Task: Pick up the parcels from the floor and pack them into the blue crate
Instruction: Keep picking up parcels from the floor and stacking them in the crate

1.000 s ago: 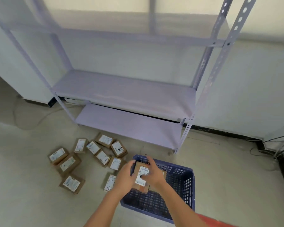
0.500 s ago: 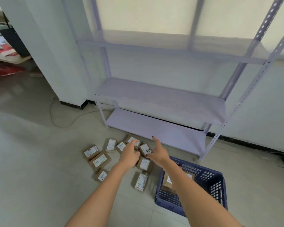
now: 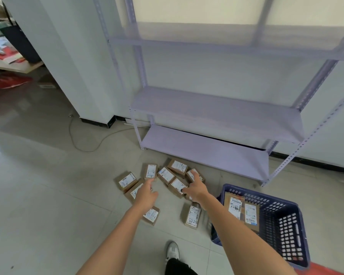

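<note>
Several small brown parcels with white labels lie in a cluster on the floor (image 3: 166, 175) in front of the shelf. My left hand (image 3: 146, 193) reaches over the left parcels with fingers relaxed, holding nothing. My right hand (image 3: 196, 187) is spread over the parcels at the cluster's right side, fingers straight, one fingertip near a labelled parcel (image 3: 193, 174). The blue crate (image 3: 286, 223) stands on the floor at the right, with two parcels (image 3: 241, 210) inside against its left wall. One parcel (image 3: 192, 216) lies alone between the cluster and the crate.
A pale purple metal shelf rack (image 3: 216, 120) stands against the wall behind the parcels. A cable (image 3: 81, 143) loops on the floor at the left. My shoe (image 3: 172, 252) is at the bottom. A red surface (image 3: 322, 270) shows by the crate's near corner.
Both hands left the crate, where they had set a parcel down, and moved left and forward over the floor parcels. The view has swung left.
</note>
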